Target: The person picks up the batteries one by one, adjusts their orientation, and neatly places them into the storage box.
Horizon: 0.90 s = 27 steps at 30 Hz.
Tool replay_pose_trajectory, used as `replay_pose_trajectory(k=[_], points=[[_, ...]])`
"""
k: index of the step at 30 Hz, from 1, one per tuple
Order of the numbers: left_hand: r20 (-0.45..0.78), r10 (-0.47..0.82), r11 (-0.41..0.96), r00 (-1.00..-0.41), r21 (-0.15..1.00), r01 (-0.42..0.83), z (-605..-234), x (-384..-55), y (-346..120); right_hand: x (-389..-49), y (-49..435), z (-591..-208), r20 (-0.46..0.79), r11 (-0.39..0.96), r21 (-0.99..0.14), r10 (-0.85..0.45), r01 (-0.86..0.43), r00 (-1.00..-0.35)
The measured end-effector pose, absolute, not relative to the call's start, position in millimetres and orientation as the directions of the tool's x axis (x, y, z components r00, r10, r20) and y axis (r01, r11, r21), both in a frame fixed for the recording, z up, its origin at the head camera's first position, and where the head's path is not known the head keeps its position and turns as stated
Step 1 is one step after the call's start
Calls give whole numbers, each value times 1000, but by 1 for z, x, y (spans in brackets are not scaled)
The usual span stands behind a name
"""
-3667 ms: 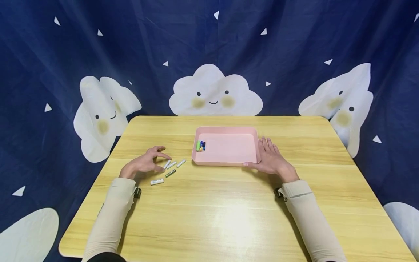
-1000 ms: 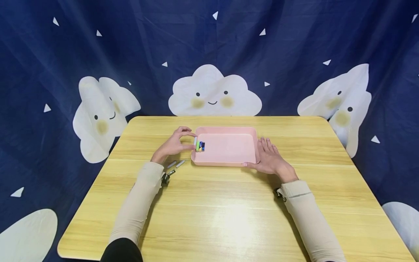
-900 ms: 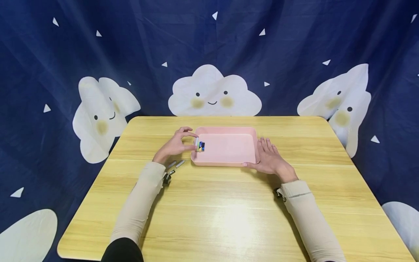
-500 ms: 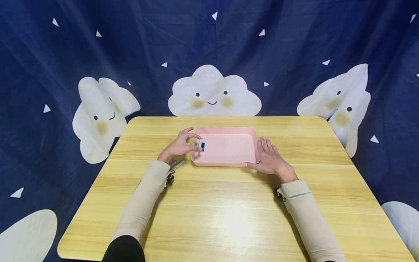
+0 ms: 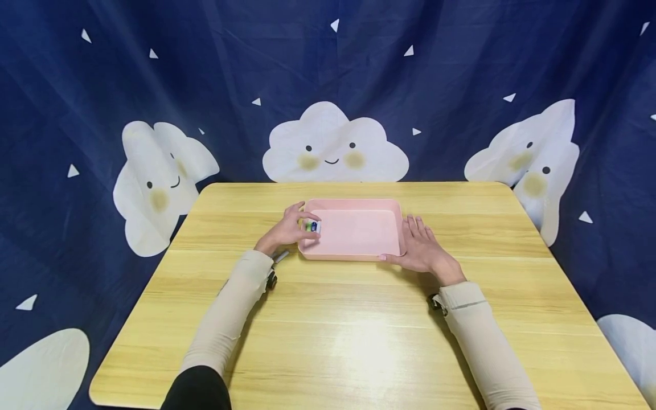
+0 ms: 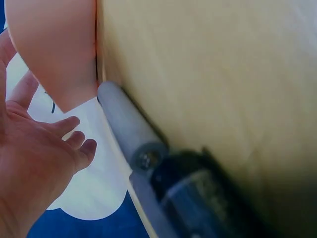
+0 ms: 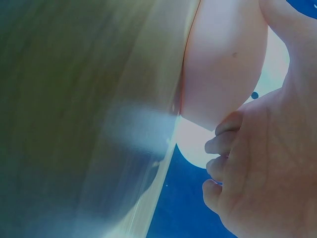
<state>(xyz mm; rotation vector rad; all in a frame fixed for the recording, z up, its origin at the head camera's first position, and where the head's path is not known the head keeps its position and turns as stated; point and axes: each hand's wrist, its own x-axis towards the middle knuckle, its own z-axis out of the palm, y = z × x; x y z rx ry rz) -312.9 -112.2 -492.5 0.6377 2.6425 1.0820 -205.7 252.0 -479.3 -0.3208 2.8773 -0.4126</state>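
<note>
In the head view, a pink tray (image 5: 361, 232) stands toward the back of the table. My left hand (image 5: 287, 230) reaches over its left wall and pinches a white battery (image 5: 318, 227) between thumb and index finger. The white battery stands just right of a small row of green and blue batteries (image 5: 310, 226), partly covered by the fingers. My right hand (image 5: 424, 251) rests against the tray's right wall, fingers straight and thumb at the front edge. Left wrist view: the remaining fingers of the left hand (image 6: 34, 153) stay outside the tray; the pinched battery is hidden there.
A pale battery (image 5: 282, 256) lies on the wooden table (image 5: 328, 330) near the left wrist. In the left wrist view, a grey-looking battery (image 6: 126, 121) lies close to a dark, blurred battery (image 6: 203, 198). Behind the table hangs a blue curtain (image 5: 230, 68) with clouds.
My left hand picked up a white battery from the table, carried it into the tray and moved it rightward past the green and blue batteries. The right hand stayed at the tray.
</note>
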Motion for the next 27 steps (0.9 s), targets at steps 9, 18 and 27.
replay_pose_trajectory(k=[9, 18, 27], points=[[-63, 458, 673, -887, 676, 300, -495, -313, -106, -206, 251, -479, -185, 936, -304, -239, -175, -953], [-56, 452, 714, -890, 621, 324, -499, -314, -104, -207, 251, -480, -186, 936, -305, -238, -175, -953], [-58, 461, 742, -885, 573, 349, -497, -313, -101, -207, 252, -479, -187, 938, -300, -238, -175, -953]])
